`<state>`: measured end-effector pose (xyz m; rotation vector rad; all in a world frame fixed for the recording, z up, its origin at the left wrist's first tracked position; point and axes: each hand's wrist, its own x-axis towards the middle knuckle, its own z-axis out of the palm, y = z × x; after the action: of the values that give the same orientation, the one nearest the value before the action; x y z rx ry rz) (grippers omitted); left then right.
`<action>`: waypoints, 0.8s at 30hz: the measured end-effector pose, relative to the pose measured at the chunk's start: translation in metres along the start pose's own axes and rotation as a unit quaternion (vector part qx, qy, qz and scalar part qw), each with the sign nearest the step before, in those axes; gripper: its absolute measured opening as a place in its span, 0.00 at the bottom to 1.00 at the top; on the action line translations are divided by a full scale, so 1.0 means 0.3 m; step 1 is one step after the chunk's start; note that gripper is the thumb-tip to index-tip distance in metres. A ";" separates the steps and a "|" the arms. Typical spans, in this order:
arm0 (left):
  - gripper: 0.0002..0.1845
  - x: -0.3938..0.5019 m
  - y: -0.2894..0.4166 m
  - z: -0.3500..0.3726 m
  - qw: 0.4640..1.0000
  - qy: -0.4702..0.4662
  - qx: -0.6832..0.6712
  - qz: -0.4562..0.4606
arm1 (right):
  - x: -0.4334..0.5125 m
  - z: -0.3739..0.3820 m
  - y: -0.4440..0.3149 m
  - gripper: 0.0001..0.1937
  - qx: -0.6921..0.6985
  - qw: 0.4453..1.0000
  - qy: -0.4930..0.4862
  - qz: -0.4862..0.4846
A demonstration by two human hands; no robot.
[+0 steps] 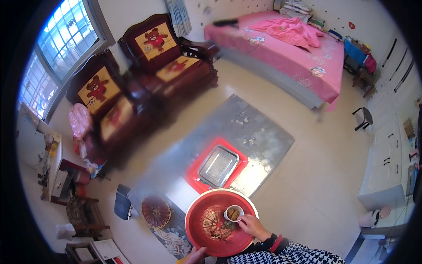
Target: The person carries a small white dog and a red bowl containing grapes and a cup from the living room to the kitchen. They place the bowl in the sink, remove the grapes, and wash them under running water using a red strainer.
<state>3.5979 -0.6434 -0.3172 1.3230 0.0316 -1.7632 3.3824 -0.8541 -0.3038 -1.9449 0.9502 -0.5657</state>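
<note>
My left hand (196,254) grips the near-left rim of a large red plastic basin (195,222) with a pale rim. Between the fingers of my right hand (253,227) is a small white cup (226,215), held over the right side of the basin. Lumpy brown stuff (233,214) fills much of the cup. Dark twig-like bits (214,232) lie on the basin's bottom, with a few greenish round pieces (229,225) below the cup; I cannot tell what they are.
Beyond the basin, a rectangular stainless steel tray (204,166) rests on a red plastic tray (190,175), on a grey patterned table (230,122). A woven basket (155,211) and a crumpled cloth (173,242) are at left. Wooden armchairs (155,43) and a pink-covered bed (283,59) stand farther off.
</note>
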 end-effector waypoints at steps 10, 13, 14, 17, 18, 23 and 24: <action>0.19 -0.076 0.091 0.240 0.980 -0.122 0.112 0.111 | -0.178 -0.156 -0.317 0.08 -0.091 0.990 0.108 -0.006; 0.20 -0.066 0.094 0.309 0.962 -0.206 0.151 0.095 | -0.269 -0.180 -0.375 0.08 -0.087 0.989 0.122 0.003; 0.20 -0.066 0.084 0.336 0.955 -0.234 0.153 0.103 | -0.304 -0.185 -0.385 0.08 -0.090 0.988 0.125 0.010; 0.20 -0.094 0.036 0.419 0.936 -0.277 0.215 0.024 | -0.440 -0.198 -0.393 0.08 -0.094 0.985 0.135 0.054; 0.19 -0.112 0.010 0.456 0.931 -0.299 0.207 0.022 | -0.495 -0.206 -0.391 0.09 -0.089 0.985 0.136 0.058; 0.18 -0.169 -0.104 0.654 0.874 -0.339 0.348 -0.007 | -0.779 -0.258 -0.317 0.12 -0.100 0.976 0.178 0.074; 0.17 -0.162 -0.111 0.696 0.855 -0.344 0.388 -0.013 | -0.820 -0.270 -0.298 0.13 -0.111 0.970 0.198 0.087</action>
<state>3.4196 -0.6978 -0.2059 1.0975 -1.1747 -2.2840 3.2134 -0.6703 -0.1911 -1.9527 1.4760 -0.7911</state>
